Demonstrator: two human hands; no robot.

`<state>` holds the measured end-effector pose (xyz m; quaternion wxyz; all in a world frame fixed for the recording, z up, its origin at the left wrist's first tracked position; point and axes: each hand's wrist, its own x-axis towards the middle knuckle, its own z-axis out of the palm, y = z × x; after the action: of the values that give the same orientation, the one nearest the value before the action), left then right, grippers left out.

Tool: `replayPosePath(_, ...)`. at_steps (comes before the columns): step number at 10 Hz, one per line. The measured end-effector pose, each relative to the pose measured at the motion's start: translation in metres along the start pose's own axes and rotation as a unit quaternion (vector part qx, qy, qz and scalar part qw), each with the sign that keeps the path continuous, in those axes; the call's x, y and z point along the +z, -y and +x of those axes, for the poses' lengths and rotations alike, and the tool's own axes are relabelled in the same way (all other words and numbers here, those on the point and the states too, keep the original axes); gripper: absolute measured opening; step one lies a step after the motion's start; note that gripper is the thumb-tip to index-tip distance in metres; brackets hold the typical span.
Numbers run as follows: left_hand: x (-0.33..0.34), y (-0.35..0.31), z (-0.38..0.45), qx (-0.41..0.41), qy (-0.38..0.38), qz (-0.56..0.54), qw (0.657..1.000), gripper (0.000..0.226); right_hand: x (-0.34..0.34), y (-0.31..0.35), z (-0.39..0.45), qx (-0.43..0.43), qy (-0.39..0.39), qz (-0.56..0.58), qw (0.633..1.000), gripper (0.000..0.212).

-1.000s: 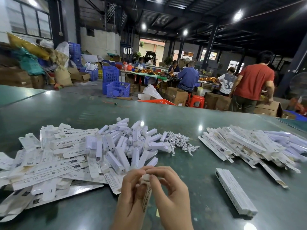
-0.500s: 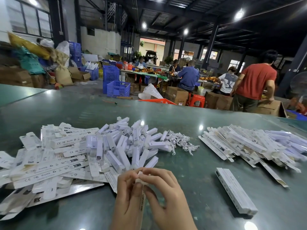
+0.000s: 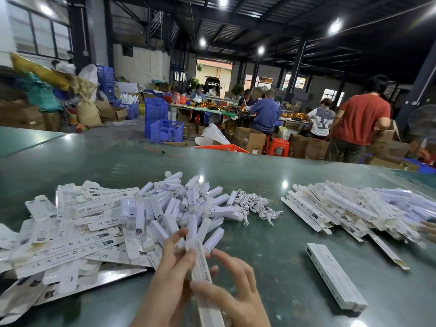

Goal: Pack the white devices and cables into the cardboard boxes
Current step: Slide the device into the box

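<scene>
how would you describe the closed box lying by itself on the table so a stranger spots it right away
Start at the green table and find the heap of packed boxes at its right side. Nearer the camera than that heap, one long white box lies flat. Unlike the others, it touches nothing else.

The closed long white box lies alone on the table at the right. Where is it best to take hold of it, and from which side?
Probably take the long white box near its middle, coming from above with the grip across its narrow width. It lies flat and alone on the table, with both long edges free.
</scene>
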<state>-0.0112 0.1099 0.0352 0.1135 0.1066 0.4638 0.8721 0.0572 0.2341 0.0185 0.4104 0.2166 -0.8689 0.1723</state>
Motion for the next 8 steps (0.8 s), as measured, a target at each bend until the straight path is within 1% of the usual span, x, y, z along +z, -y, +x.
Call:
replayPosePath(1, -0.001, 0.016, -0.001, 0.015, -0.02, 0.143, 0.989, 0.034, 0.006, -0.01, 0.006, 0.082, -0.023, 0.068, 0.994, 0.045)
replayPosePath(2, 0.0, 0.022, -0.01, 0.128, 0.046, 0.208, 0.969, 0.037, 0.006, -0.02, 0.009, 0.207, 0.074, 0.176, 0.96, 0.032)
replayPosePath(3, 0.001, 0.033, -0.009, 0.156, 0.117, 0.275, 0.942, 0.055, 0.013, -0.033, 0.006, 0.239, 0.158, 0.203, 0.936, 0.025)
replayPosePath(4, 0.001, 0.039, 0.001, 0.164, 0.101, 0.272, 0.943, 0.042, 0.019, -0.042, -0.001, 0.231, 0.23, 0.231, 0.917, 0.036)
replayPosePath(5, -0.004, 0.044, 0.012, 0.141, 0.086, 0.243, 0.956, 0.053, 0.02, -0.045, -0.004, 0.262, 0.281, 0.24, 0.892, 0.038)
replayPosePath(6, -0.003, 0.049, 0.014, 0.153, 0.072, 0.252, 0.953, 0.033, 0.021, -0.051, 0.0, 0.296, 0.283, 0.27, 0.872, 0.046)
replayPosePath(7, 0.001, 0.057, 0.015, 0.22, 0.055, 0.251, 0.941, 0.011, -0.001, -0.079, 0.01, 0.26, 0.403, 0.284, 0.83, 0.059)
replayPosePath(8, 0.004, 0.066, 0.019, 0.262, -0.024, 0.196, 0.945, 0.009, -0.01, -0.131, 0.028, 0.364, 0.328, 0.279, 0.826, 0.052)
